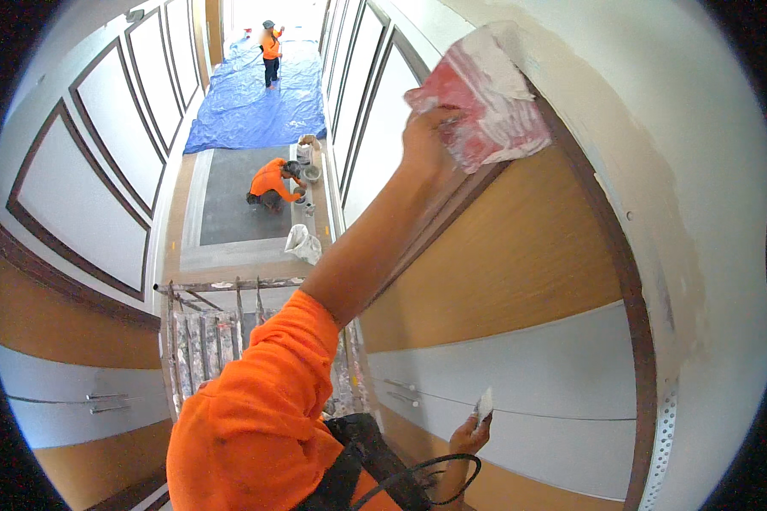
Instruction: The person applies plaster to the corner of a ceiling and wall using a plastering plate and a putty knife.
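Observation:
My left arm, in an orange sleeve, stretches up and to the right. My left hand (430, 140) is closed on the edge of a flat pink putty spreader (490, 98), thickly smeared with white putty. The spreader is up against or close to the pale wall (656, 170), above a dark brown trim strip; contact I cannot tell. Low on the right, my right hand (469, 436) grips a small putty knife (484, 404) whose blade is coated white. Drying patches of filler mark the wall beside the trim.
Below me stands a paint-splattered scaffold platform (204, 341). A person in orange (271, 180) crouches by buckets (310, 173) and a white sack (302, 244). Another person (270, 47) stands on a blue tarp (247, 106). A black cable (477, 477) loops near my right forearm.

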The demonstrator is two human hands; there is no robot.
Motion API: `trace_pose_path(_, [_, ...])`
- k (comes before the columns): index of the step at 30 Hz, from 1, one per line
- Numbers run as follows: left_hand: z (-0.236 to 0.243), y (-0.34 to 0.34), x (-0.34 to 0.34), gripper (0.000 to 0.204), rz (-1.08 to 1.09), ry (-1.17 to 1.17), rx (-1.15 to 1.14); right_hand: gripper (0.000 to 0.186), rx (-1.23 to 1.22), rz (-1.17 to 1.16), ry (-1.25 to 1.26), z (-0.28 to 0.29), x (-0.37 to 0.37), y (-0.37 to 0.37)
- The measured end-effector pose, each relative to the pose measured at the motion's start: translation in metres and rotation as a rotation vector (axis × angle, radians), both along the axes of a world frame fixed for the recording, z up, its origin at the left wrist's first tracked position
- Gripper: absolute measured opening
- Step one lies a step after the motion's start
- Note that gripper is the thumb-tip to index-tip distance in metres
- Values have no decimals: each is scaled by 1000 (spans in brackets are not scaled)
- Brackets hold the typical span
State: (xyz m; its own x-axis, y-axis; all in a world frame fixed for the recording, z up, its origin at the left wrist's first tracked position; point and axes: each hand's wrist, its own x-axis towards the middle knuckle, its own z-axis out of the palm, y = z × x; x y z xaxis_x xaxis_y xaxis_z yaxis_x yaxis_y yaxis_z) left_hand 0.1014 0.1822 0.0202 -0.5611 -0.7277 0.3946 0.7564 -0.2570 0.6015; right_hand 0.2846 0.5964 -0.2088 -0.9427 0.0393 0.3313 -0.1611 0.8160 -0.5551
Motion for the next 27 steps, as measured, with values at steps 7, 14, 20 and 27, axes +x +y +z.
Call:
trace_pose_path(7, [43, -86, -38, 38, 114, 197, -162, 34, -191, 71, -1, 0, -14, -17])
trace_pose_path(14, [108, -90, -49, 42, 760, -188, -1070, 35, -123, 147, 93, -1, -28, -38])
trace_pose_path(20, [108, -91, -49, 43, 885, -246, -1250, 32, -219, 156, 42, -5, -33, -33])
trace_pose_path(27, [123, -35, -15, 52, 462, -364, -827, 30, -135, 108, 13, 2, -15, -27])
